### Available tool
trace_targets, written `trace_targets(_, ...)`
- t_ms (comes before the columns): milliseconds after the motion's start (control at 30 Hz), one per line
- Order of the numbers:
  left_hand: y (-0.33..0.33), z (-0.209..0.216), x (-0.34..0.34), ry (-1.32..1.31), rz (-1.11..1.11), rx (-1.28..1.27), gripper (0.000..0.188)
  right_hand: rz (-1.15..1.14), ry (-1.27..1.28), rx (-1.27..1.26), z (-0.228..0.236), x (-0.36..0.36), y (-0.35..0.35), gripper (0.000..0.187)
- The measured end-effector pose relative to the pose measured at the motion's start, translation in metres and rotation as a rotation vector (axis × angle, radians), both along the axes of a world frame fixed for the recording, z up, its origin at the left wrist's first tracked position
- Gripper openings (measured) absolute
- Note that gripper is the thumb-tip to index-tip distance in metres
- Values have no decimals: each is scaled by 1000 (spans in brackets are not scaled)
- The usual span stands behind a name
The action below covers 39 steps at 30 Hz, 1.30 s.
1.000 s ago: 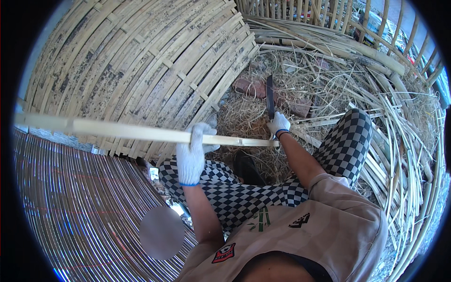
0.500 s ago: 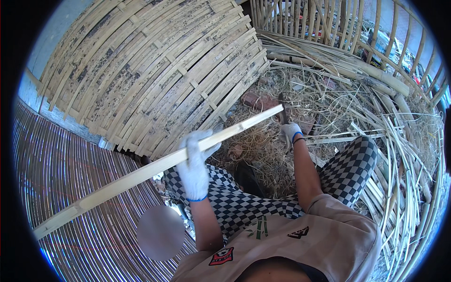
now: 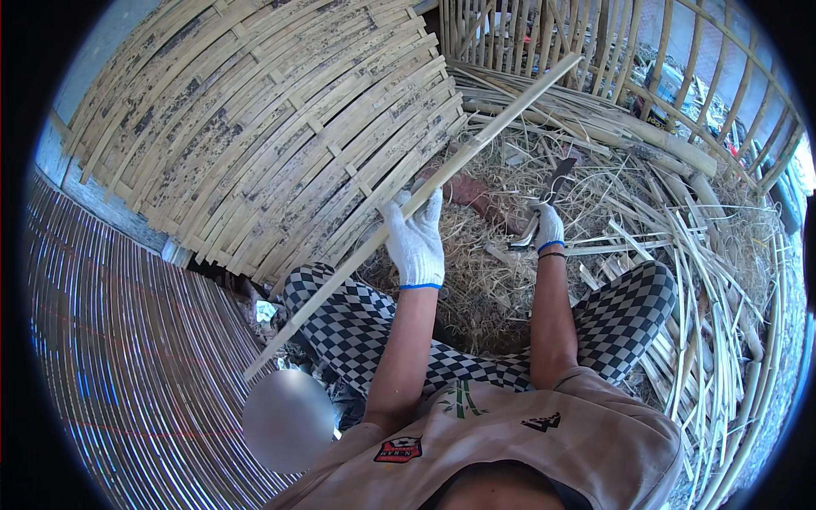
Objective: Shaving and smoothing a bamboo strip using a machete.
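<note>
A long pale bamboo strip (image 3: pixel 508 116) runs slantwise across the view, from beside my left knee up toward the back fence. My left hand (image 3: pixel 416 242), in a white knitted glove with a blue cuff edge, grips it near the middle, thumb on one side and fingers on the other. My gloved right hand (image 3: pixel 550 228) is closed around the handle of a knife with a dark, broad blade (image 3: pixel 559 177) pointing away from me. The blade is apart from the strip, to its right, over the shavings.
A large woven bamboo panel (image 3: pixel 255 136) leans at the left. Below it a slatted mat (image 3: pixel 153 340) spreads out. Shavings (image 3: pixel 484 289) and a reddish brick (image 3: pixel 469 192) lie before me. Split strips (image 3: pixel 680 340) pile up at the right, with a bamboo fence (image 3: pixel 612 51) behind.
The strip has swung steeper, its far end moving up and right past the knife. My left hand moved right with it. The knife has shifted right and now tilts rightward, away from the strip.
</note>
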<state>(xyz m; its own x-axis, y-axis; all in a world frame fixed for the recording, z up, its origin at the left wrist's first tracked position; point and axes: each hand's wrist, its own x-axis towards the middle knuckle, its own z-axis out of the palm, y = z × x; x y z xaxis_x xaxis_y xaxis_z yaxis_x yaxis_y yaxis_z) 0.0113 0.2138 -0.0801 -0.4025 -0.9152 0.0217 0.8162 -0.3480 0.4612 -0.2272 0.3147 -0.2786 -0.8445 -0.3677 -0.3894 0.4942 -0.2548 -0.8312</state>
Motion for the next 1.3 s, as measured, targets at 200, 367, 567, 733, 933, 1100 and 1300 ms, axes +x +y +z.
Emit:
trace_targets(200,16,-1,37,-35,45,60,43,60,-65,-408,71,26,6,41)
trace_targets(367,40,-20,52,-105,4,79,32,218,37,-667,119,47,0,53)
trace_targets(567,61,-44,68,-250,-30,202,47,278,131,-587,152,69,-3,37)
trace_targets(733,70,11,113,-405,-973,-65,73,296,135,-584,164,74,-3,25)
trace_targets(933,34,52,81,-1367,253,-1502,49,342,111,-567,176,87,1,24)
trace_targets(1100,-1,46,51,-1085,-1054,-412,27,305,200,-521,182,82,16,48)
trace_targets(1300,22,47,53,-1152,-838,-561,24,20,289,-238,181,62,42,31)
